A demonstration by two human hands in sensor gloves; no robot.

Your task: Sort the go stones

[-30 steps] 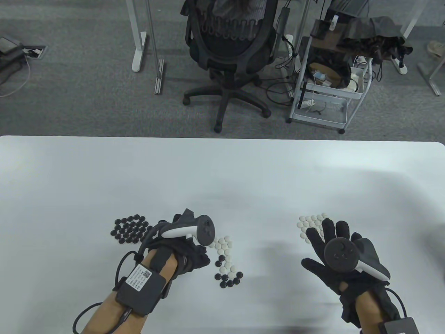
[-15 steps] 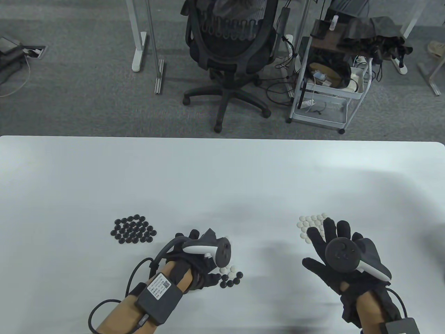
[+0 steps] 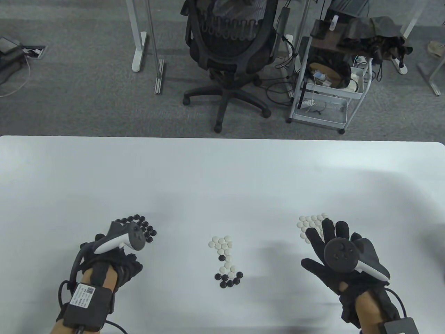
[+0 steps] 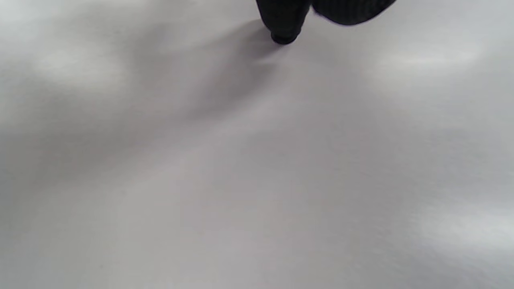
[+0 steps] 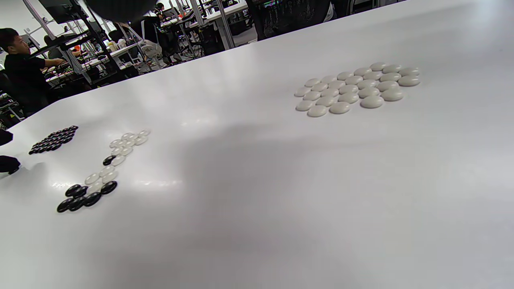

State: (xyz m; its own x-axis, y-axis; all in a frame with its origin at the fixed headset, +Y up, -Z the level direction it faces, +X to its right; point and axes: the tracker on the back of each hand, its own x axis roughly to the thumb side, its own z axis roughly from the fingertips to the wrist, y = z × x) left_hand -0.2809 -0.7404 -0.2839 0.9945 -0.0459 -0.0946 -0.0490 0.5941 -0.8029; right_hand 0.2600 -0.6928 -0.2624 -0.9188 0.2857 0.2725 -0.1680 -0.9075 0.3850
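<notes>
A mixed group of black and white stones lies at the table's middle front; it also shows in the right wrist view. A sorted black pile lies on the left and a sorted white pile on the right. My left hand is just in front of the black pile, its fingers curled. In the left wrist view its fingertips pinch what looks like a black stone just above the table. My right hand is open, its fingers spread, its tips over the white pile's near edge.
The white table runs well beyond the piles toward its far edge. Beyond it stand an office chair and a wire cart on the floor. The right wrist view shows the white pile and black pile.
My left hand went right to the mixed group, then swung back left to the black pile. One black stone is gone from the mixed group. My right hand barely moved.
</notes>
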